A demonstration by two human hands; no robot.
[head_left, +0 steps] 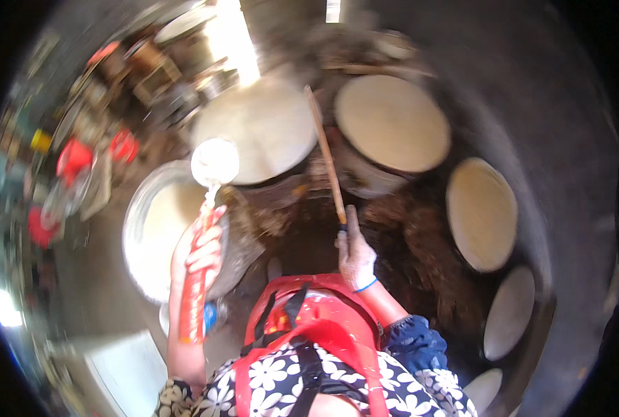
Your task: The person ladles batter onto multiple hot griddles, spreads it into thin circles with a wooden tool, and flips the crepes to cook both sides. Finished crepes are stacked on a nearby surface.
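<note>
My left hand [204,248] is wrapped round the red handle of a ladle [214,162]. The ladle's round bowl shines bright white, and what it holds, if anything, cannot be made out. It hangs between a wide metal basin [130,233] of pale, batter-like liquid and a large round griddle [261,128] with a pale surface. A white glove with a blue cuff covers my right hand [356,257], which is closed on the lower end of a long wooden stick [328,156]. The stick slants up and away, between the large griddle and another pale-topped round griddle [393,124].
More round griddles curve down the right side, one with a yellowish surface [482,214] and a grey one [509,313]. Brown straw-like material [427,257] lies inside their arc. Red containers [75,161] and clutter fill the left. A white box [127,372] stands lower left.
</note>
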